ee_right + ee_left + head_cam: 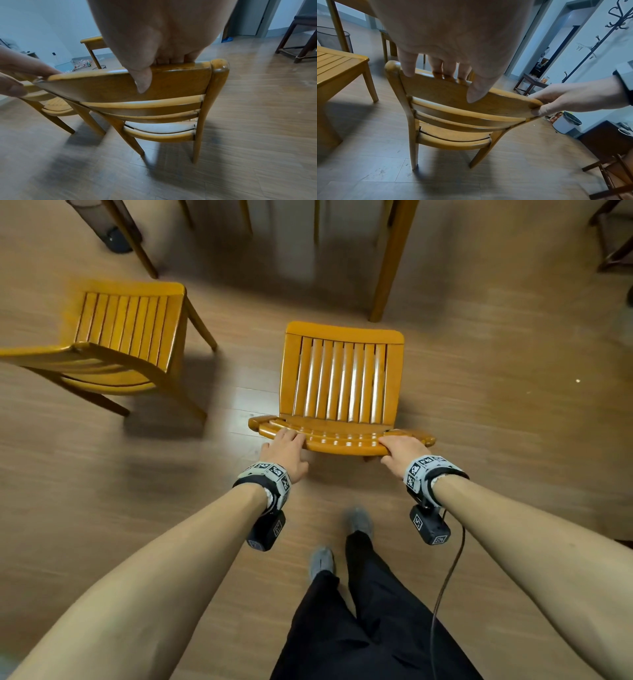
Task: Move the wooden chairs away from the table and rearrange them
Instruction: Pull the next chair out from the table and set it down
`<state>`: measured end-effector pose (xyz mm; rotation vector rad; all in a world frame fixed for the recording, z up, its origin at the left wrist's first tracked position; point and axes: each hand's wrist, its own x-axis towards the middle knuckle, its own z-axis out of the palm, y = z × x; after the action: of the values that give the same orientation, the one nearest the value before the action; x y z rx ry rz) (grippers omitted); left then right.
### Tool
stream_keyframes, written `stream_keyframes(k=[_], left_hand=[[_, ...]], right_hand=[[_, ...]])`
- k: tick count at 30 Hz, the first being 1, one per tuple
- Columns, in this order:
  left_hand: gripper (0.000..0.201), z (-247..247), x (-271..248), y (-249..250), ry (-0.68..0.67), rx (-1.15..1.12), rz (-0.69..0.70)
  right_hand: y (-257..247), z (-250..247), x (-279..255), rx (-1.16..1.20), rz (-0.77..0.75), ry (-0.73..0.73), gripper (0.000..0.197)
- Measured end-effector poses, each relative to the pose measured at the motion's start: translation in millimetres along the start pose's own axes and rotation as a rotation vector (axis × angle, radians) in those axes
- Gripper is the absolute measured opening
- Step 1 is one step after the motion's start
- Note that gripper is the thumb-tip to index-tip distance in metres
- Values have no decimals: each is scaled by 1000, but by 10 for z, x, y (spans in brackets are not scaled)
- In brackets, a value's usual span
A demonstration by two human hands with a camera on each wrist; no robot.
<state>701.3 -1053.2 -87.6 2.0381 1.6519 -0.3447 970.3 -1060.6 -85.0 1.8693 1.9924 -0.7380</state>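
A slatted honey-coloured wooden chair (340,381) stands on the floor straight in front of me, its seat pointing away. My left hand (286,448) grips the left end of its top back rail (342,441), and my right hand (402,451) grips the right end. In the left wrist view my left hand (460,88) has its fingers over the rail and its thumb on the near face. My right hand (157,74) holds the rail the same way. A second matching chair (123,326) stands to the left, apart from the first.
Wooden table legs (390,261) stand just beyond the chair. A black mesh bin (113,231) sits at the far left, a white bin (565,124) and dark furniture (607,142) to the right, a dark stool (300,40) farther off. My feet (359,522) are behind the chair.
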Motion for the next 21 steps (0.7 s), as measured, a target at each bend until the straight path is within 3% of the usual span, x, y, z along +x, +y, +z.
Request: stream_keyframes(k=[4, 9, 14, 21], left_hand=[[45, -182, 129, 154, -73, 39, -73], [35, -477, 189, 438, -162, -4, -187], [46, -1034, 484, 1101, -95, -38, -198], [49, -1999, 1132, 2294, 64, -19, -150]], right_hand=[[126, -208, 6, 49, -28, -111, 36], [468, -549, 46, 111, 47, -97, 44], [961, -1161, 223, 124, 2, -78, 45], [1852, -2267, 513, 60, -89, 81, 45]])
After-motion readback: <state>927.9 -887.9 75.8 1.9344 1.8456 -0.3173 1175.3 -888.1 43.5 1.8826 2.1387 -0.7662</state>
